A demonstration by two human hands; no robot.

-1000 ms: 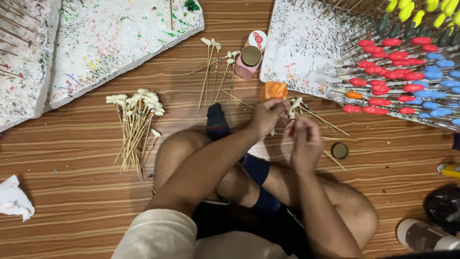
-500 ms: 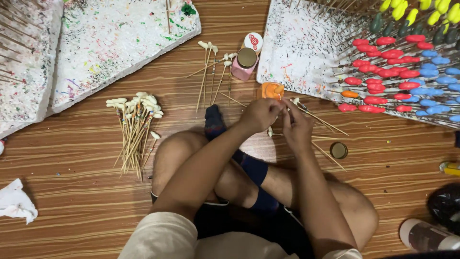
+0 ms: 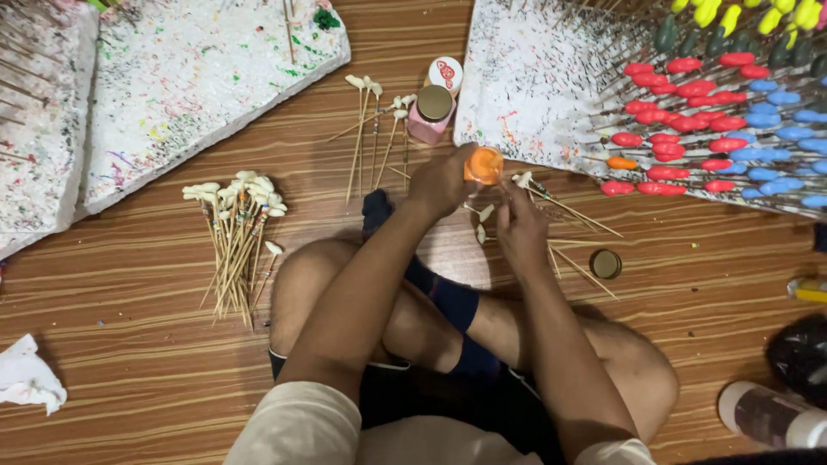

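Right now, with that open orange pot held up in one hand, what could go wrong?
1. The left hand holds the open orange paint pot in the air over the floor and the person's legs; a tilt could spill paint.
2. The right hand works a white-tipped stick close to the pot; a slip of the grip might knock it.
3. The pot's lid and loose sticks lie beside the right forearm and could be swept away.
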